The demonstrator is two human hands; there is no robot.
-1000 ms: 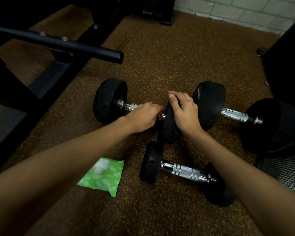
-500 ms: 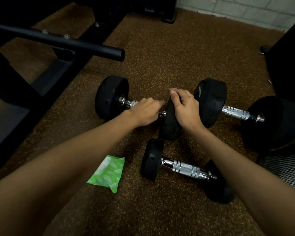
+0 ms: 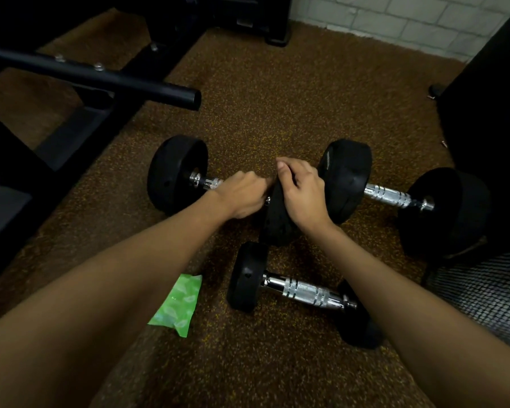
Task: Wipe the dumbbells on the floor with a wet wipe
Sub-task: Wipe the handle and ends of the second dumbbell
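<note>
Dumbbell (image 3: 174, 175) at left seems steadied, left hand (image 3: 242, 195) wrapping its handle (image 3: 206, 182), right hand (image 3: 302, 192) gripping its head (image 3: 277, 222); next, fetch a wipe from the green pack (image 3: 177, 304).

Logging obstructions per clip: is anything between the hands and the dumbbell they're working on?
Nothing visible does. The left hand grips the left dumbbell by its handle, the right hand its inner weight. The near dumbbell and wipe pack lie closer to the camera, out of the way.
</note>
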